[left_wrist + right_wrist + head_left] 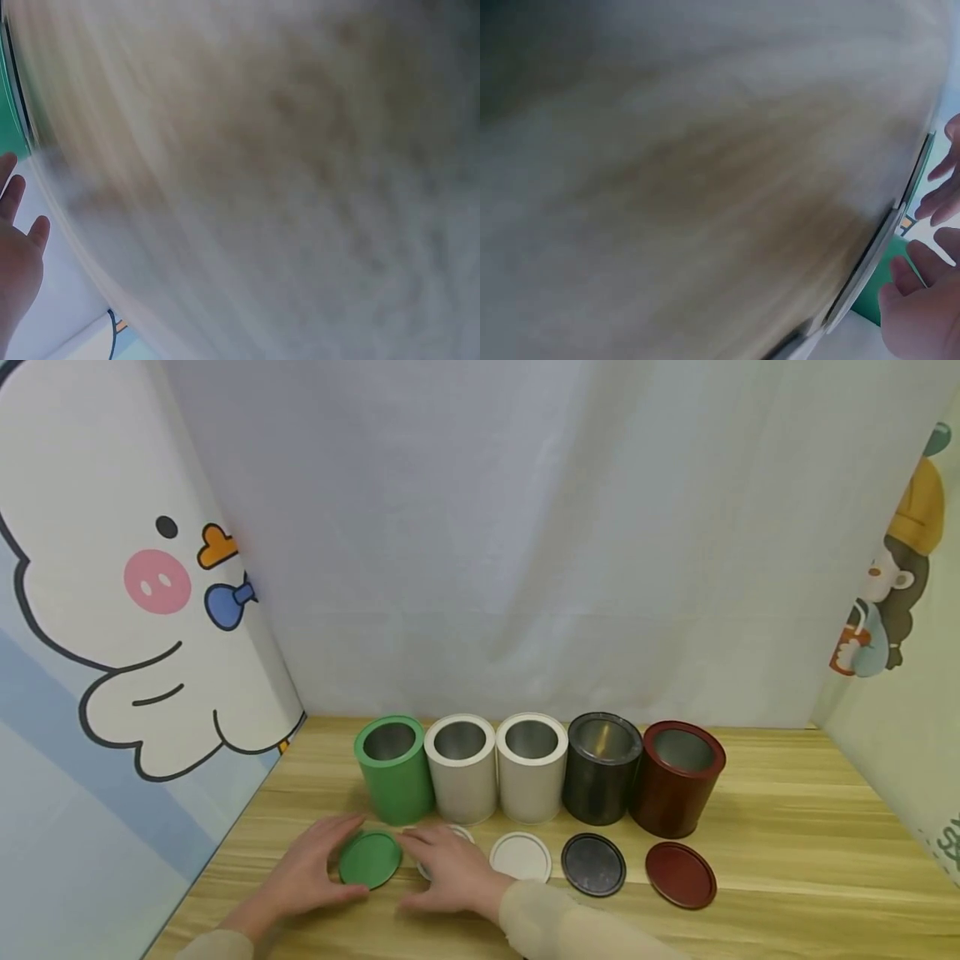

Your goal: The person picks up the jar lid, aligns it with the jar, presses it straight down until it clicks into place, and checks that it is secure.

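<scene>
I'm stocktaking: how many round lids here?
5, left to right: green round lid between left hand and right hand; white round lid, partly hidden by right hand; second white lid; black lid; maroon lid.

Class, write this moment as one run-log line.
left hand: beside green lid | right hand: partly hides white lid | green canister: upright, uncovered

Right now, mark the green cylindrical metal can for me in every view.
Head: green cylindrical metal can, left of centre, leftmost of five.
Left wrist: the can shows as a green strip, upper left edge.
Right wrist: the can shows lower right, partly hidden by the right hand.
Shared landmark: the cartoon's small orange printed patch.
</scene>
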Motion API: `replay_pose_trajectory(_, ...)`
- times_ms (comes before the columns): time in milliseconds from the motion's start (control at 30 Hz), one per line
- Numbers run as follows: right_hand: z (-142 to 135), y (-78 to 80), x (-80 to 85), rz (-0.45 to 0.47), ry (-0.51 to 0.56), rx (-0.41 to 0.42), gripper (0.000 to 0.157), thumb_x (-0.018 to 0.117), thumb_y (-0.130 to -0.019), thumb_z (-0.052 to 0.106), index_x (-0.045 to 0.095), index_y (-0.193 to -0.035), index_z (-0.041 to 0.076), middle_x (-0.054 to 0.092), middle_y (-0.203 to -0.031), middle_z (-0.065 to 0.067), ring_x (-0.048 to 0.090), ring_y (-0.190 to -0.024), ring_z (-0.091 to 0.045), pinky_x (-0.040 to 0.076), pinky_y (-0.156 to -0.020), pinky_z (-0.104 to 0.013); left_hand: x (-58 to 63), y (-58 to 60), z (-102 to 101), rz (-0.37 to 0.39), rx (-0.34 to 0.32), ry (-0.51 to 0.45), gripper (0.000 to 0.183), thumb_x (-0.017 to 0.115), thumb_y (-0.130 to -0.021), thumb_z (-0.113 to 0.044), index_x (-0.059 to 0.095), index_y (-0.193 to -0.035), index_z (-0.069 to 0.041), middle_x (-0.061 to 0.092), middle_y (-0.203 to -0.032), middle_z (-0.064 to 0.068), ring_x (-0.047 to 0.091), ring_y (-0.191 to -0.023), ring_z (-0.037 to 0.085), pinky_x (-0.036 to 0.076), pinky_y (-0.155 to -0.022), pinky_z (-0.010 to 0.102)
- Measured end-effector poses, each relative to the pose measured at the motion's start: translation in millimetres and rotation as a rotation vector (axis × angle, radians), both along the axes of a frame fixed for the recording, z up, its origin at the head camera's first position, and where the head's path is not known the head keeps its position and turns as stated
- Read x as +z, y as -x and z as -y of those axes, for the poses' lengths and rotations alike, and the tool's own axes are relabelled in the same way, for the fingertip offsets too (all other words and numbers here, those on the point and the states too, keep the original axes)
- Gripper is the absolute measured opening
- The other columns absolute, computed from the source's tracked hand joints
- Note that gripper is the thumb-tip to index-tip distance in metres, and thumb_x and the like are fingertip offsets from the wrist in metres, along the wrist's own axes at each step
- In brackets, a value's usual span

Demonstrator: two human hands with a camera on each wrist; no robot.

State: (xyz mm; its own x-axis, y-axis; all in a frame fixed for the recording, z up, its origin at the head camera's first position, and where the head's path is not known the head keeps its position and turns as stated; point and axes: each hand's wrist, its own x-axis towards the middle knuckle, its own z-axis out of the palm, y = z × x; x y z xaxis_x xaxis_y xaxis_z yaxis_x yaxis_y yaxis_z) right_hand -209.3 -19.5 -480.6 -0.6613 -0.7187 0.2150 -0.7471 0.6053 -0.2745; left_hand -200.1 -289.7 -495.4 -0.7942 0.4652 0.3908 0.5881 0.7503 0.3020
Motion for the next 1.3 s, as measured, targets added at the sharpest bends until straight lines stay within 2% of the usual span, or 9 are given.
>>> replay_pose_trajectory(167,7,0.1,0.1,-0.043,-0.026,0.001,0.077,0.072,-0.082,0.057,0.053,-0.144,0.016,0.054,-0.141,0.001,0.051,-0.126,-0.017,0.042,-0.103,-0.029,-1.7,1.7,5,0.019,0.004,0.002,0.091,0.087,-0.067,-0.053,0.057,-0.134,0.001,0.062,-0.129,0.014,0.056,-0.117,0.038,0.046,-0.094,0.06)
replay_pose_trajectory(367,12,5.0,0.7,-0.071,-0.053,-0.022,0.077,0.073,-0.081,0.059,0.055,-0.142,0.017,0.057,-0.138,0.001,0.052,-0.124,-0.017,0.045,-0.1,-0.03,-1.3,1.8,7,-0.008,-0.017,0.023,0.088,0.088,-0.066,-0.052,0.061,-0.131,0.0,0.065,-0.123,0.011,0.06,-0.111,0.032,0.05,-0.09,0.054)
replay_pose_trajectory(600,16,12.5,-1.8,-0.062,-0.095,-0.041,0.07,0.072,-0.082,0.059,0.06,-0.138,0.019,0.06,-0.135,0.003,0.053,-0.121,-0.016,0.047,-0.096,-0.028,-2.3,1.9,9,0.054,-0.037,0.049,0.082,0.085,-0.071,-0.055,0.062,-0.131,-0.004,0.066,-0.121,0.007,0.061,-0.108,0.028,0.051,-0.089,0.051)
replay_pose_trajectory(767,21,14.1,-3.4,-0.09,-0.137,-0.035,0.067,0.072,-0.083,0.058,0.062,-0.136,0.02,0.061,-0.134,0.006,0.054,-0.12,-0.015,0.047,-0.094,-0.024,-2.9,2.5,11,0.064,-0.053,0.03,0.08,0.084,-0.073,-0.054,0.063,-0.131,-0.003,0.066,-0.122,0.006,0.061,-0.108,0.026,0.052,-0.088,0.05)
replay_pose_trajectory(900,26,15.8,-3.7,-0.106,-0.128,-0.019,0.063,0.074,-0.082,0.056,0.065,-0.132,0.019,0.063,-0.13,0.008,0.055,-0.116,-0.013,0.047,-0.093,-0.021,-2.5,3.6,11,0.068,-0.086,0.006,0.076,0.084,-0.074,-0.052,0.064,-0.129,-0.003,0.066,-0.122,0.005,0.062,-0.107,0.025,0.052,-0.088,0.05)
replay_pose_trajectory(1100,30,15.8,-3.6,-0.097,-0.11,-0.022,0.06,0.078,-0.08,0.053,0.067,-0.129,0.018,0.065,-0.127,0.008,0.057,-0.112,-0.013,0.048,-0.091,-0.02,-3.5,5.7,12,0.055,-0.124,-0.005,0.07,0.085,-0.075,-0.048,0.066,-0.126,-0.005,0.067,-0.12,0.002,0.062,-0.106,0.023,0.052,-0.087,0.049)
replay_pose_trajectory(1300,31,13.9,-0.4,-0.059,-0.117,-0.045,0.059,0.08,-0.08,0.05,0.068,-0.128,0.018,0.064,-0.127,0.008,0.056,-0.113,-0.011,0.047,-0.091,-0.02,-6.2,6.4,11,0.056,-0.104,0.001,0.068,0.087,-0.073,-0.047,0.068,-0.124,-0.006,0.068,-0.118,0.002,0.062,-0.106,0.024,0.053,-0.087,0.048)
